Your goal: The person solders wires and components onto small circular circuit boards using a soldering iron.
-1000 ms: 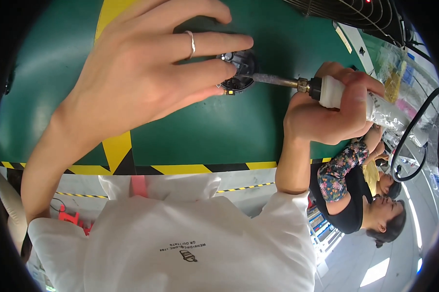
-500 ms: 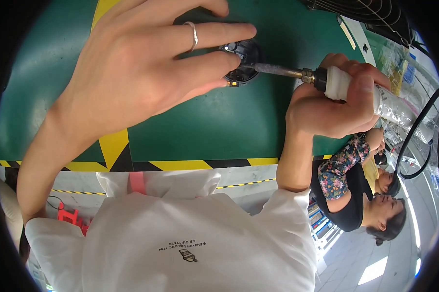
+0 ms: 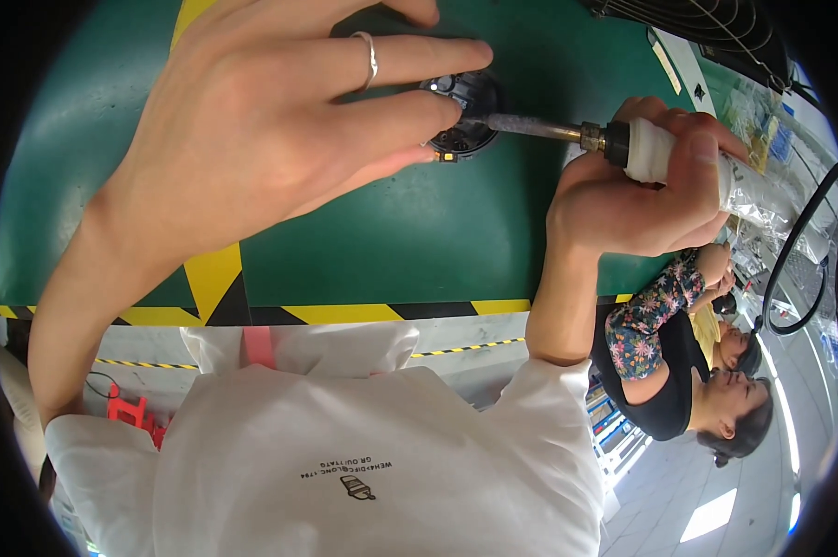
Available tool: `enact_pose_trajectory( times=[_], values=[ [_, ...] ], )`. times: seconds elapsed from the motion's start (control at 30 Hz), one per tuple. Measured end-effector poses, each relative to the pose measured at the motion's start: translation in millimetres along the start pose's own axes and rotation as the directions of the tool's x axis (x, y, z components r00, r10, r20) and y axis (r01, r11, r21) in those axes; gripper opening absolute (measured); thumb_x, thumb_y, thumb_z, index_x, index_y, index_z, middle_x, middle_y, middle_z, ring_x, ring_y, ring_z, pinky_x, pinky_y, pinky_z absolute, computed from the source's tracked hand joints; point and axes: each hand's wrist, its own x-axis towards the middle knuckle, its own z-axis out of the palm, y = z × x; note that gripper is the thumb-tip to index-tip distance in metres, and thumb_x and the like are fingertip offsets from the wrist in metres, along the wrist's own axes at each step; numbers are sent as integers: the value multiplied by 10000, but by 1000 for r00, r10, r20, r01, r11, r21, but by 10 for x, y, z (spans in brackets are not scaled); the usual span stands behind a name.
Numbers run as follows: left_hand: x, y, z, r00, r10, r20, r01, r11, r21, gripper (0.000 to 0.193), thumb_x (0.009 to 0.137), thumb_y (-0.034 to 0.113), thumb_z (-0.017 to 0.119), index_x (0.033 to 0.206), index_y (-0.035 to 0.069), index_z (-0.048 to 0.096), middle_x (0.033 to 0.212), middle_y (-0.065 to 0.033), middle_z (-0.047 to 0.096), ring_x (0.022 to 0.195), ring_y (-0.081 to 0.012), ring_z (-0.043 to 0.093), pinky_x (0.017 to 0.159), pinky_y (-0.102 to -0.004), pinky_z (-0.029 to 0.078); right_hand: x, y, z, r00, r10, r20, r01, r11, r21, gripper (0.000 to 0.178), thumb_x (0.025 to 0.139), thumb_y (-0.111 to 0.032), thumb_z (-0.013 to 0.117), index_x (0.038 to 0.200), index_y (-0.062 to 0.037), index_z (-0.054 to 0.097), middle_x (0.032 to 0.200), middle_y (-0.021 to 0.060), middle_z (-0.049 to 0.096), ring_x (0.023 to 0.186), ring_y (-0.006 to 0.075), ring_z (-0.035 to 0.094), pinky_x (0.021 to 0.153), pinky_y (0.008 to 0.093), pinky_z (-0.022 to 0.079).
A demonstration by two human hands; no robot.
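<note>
My right hand (image 3: 637, 200) is closed around the white-wrapped handle of a soldering iron (image 3: 539, 128), which points left. The iron's tip reaches into a small round black housing (image 3: 479, 96) lying on the green mat, close to my left fingertips. My left hand (image 3: 261, 121), with a silver ring on one finger, lies over the housing's left side and holds it with its fingertips. A small yellow-orange piece (image 3: 448, 157) shows at the housing's near edge. My fingers hide the left part of the housing, and whether the tip touches anything inside is too small to tell.
Yellow-black tape (image 3: 340, 315) runs along the near edge of the green mat (image 3: 391, 251). A black wire-guarded fan (image 3: 707, 23) stands at far right. A black cable (image 3: 795, 246) loops beside clear plastic bags (image 3: 744, 102). Co-workers (image 3: 669, 353) sit to the right.
Almost nothing differs. The iron and my right hand have shifted very slightly right, while the tip stays in the housing and my left hand keeps its place on it.
</note>
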Motion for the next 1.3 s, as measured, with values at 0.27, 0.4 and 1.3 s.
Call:
enact_pose_trajectory(
  times=[0.27, 0.4, 1.3],
  values=[
    [-59, -43, 35, 1000, 13, -1, -13, 1000, 18, 275, 612, 172, 749, 827, 22, 667, 1014, -85, 659, 854, -247, 582, 745, -369, 496, 38, 75, -20, 991, -55, -122, 55, 998, -8, 203, 739, -137, 587, 794, 51, 536, 586, 107, 539, 487, 146, 493, 471, 254, 400],
    [-29, 9, 47, 1000, 22, -3, -22, 999, 29, 279, 603, 171, 744, 824, 21, 666, 1025, -85, 659, 865, -251, 581, 755, -374, 498, 30, 55, -6, 997, -53, -58, 47, 995, -86, 204, 745, -140, 585, 799, 52, 542, 596, 106, 548, 503, 139, 489, 500, 241, 404],
    [-19, 80, 114, 995, 84, -45, -76, 985, 155, 181, 635, 130, 714, 776, 31, 659, 990, -116, 678, 800, -227, 574, 638, -314, 457, -34, 148, -186, 988, -137, 70, 130, 987, 99, 229, 767, 159, 537, 986, 107, 495, 887, 189, 554, 789, 237, 568, 562, 278, 562]
  ],
)
